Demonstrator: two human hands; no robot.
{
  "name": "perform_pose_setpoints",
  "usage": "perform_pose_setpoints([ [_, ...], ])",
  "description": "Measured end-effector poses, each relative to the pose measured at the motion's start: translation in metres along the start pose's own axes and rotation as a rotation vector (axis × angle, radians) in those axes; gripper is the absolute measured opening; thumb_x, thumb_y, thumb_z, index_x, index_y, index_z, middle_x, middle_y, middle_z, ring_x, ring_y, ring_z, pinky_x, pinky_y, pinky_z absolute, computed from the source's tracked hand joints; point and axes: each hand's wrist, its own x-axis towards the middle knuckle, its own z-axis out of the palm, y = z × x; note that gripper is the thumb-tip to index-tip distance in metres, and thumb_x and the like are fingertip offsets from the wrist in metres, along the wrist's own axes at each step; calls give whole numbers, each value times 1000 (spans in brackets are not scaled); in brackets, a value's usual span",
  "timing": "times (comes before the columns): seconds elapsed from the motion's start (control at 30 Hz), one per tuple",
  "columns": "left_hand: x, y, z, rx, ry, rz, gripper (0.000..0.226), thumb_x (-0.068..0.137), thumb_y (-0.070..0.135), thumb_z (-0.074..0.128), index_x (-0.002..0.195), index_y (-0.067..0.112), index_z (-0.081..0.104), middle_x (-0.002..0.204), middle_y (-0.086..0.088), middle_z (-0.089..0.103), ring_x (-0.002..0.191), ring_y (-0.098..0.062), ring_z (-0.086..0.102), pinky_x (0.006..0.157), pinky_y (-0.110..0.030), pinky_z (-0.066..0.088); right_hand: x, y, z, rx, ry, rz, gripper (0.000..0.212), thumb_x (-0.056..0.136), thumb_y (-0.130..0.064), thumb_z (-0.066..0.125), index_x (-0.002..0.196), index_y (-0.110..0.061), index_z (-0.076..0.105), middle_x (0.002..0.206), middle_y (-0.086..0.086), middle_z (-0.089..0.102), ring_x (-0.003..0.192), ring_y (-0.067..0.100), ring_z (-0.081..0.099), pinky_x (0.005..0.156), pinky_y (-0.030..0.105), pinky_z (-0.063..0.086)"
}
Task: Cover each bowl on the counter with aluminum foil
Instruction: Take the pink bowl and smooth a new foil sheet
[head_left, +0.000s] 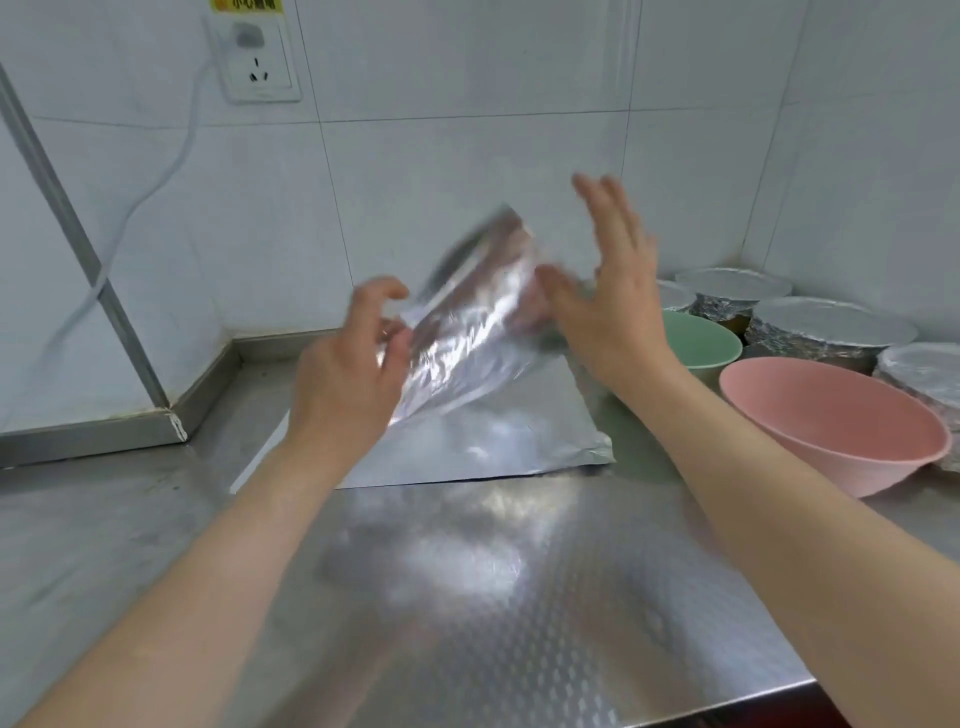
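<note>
Head cam looks down at a steel table (156, 519) in a tiled corner. The left hand (348, 364) is pinching one end of a foil-wrapped thing, probably a bowl (467, 306) tipped on its side and held up off the table, though it's blurry and the foil hides what's under it. The right hand (613, 291) is spread flat and open, palm against the other end, holding nothing, just pressing. A loose sheet of foil (467, 441) lies flat on the table right under it.

Off to the right, near the wall, sit several covered bowls (826, 327) already done, and two bare ones: a green bowl (701, 343) and a pink bowl (831, 426) closer to the front edge.

So my guess is the step is crimping the foil down around the rim. To do it well I'd keep the left hand steady as the anchor, turn the bowl a bit at a time, and smooth with the flat right palm from the top over the rim, so the foil folds under instead of tearing. Foil this thin creases fast and rips at sharp folds, so go gentle. Green and pink look like they're next, and the flat sheet is ready for one.
</note>
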Motion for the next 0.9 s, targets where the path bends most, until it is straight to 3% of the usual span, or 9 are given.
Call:
perform_pose_setpoints([
  [0.07, 12, 7, -6, -182, 177, -155, 33, 93, 11, 52, 111, 35, 38, 79, 0, 67, 69, -20, 64, 65, -30, 47, 1, -7, -7, -4, 7, 40, 79, 88, -29, 64, 153, -24, 18, 161, 5, 16, 148, 21, 11, 112, 21, 6],
  [0.2, 24, 4, -4, -472, 311, -517, 43, 90, 4, 49, 113, 37, 34, 62, -3, 55, 49, -13, 51, 51, -25, 45, -21, -14, -8, -149, -184, 201, 89, 85, -59, 56, 152, -42, -2, 163, -2, -4, 149, 23, -3, 115, 55, 7],
  [0.4, 10, -8, 24, -790, 384, -953, 39, 90, -5, 34, 94, 22, 62, 86, -5, 64, 52, -16, 46, 42, -18, 38, -57, -27, -13, -290, -369, 254, 89, 79, -76, 47, 148, -50, -4, 162, -8, -12, 148, 16, -12, 113, 57, 6],
  [0.47, 1, -3, 29, -824, 406, -1038, 35, 90, -2, 38, 98, 18, 66, 92, -4, 66, 61, -17, 53, 50, -19, 47, -67, -39, -12, -338, -490, 189, 95, 75, -81, 46, 149, -47, -3, 161, -9, -13, 147, 13, -16, 114, 56, 3],
  [0.53, -6, 4, 34, -909, 383, -1058, 32, 93, 1, 43, 114, 12, 64, 105, -4, 65, 85, -18, 58, 76, -26, 53, -78, -51, -7, -380, -638, 123, 105, 72, -82, 48, 151, -40, -6, 161, -7, -16, 146, 13, -20, 116, 56, 0],
  [0.63, -14, 28, 35, -1054, 224, -1010, 43, 94, 5, 45, 137, 6, 46, 115, -2, 59, 93, -15, 60, 82, -24, 50, -93, -59, 6, -465, -766, 99, 111, 74, -72, 54, 152, -28, -11, 161, 2, -16, 147, 18, -20, 116, 55, 1],
  [0.77, -15, 60, 29, -918, -42, -874, 63, 95, 17, 51, 151, 18, 25, 150, 9, 34, 113, 1, 48, 110, -34, 35, -99, -57, 17, -656, -601, 86, 86, 88, -39, 54, 153, -18, 2, 160, 10, 14, 148, 22, 10, 110, 54, 17],
  [0.83, -11, 76, 26, -896, -117, -793, 66, 94, 18, 52, 153, 16, 21, 133, 26, 44, 92, 17, 49, 112, -38, 35, -92, -53, 13, -763, -406, -24, 66, 90, -26, 53, 148, -19, 24, 144, 5, 45, 132, 23, 42, 91, 42, 34],
  [0.9, -5, 88, 24, -895, -188, -729, 70, 92, 17, 55, 152, 14, 20, 112, 31, 57, 89, 20, 53, 110, -37, 38, -79, -51, 2, -741, -329, -71, 44, 92, -18, 49, 135, -20, 41, 118, 0, 62, 106, 25, 60, 69, 32, 30],
])
